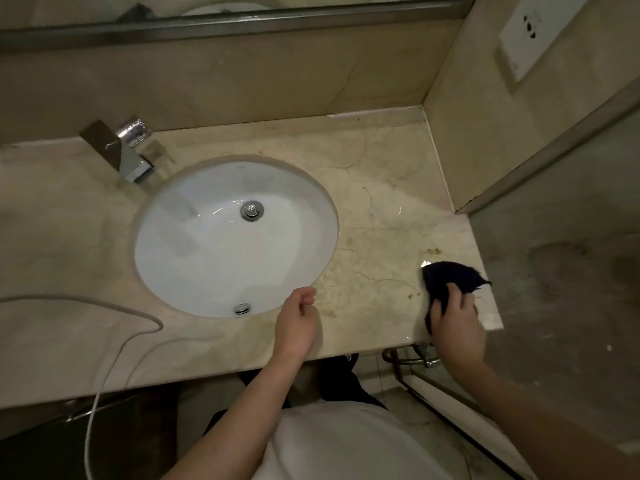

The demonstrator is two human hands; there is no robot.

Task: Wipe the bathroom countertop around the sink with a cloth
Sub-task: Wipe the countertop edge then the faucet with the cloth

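A beige marble countertop (374,188) surrounds a white oval sink (194,265). My right hand (457,323) grips a dark cloth (446,277) at the counter's front right corner, fingers curled over it, and holds it down on the marble. Yellowish stains (433,251) lie just beyond the cloth. My left hand (298,320) hovers near the sink's front right rim, fingers loosely curled, holding nothing.
A chrome faucet (121,154) stands at the sink's back left. A white cable (104,358) loops across the front left of the counter and hangs over its edge. A wall and glass panel (554,254) close off the right side; a mirror frame (242,26) runs above.
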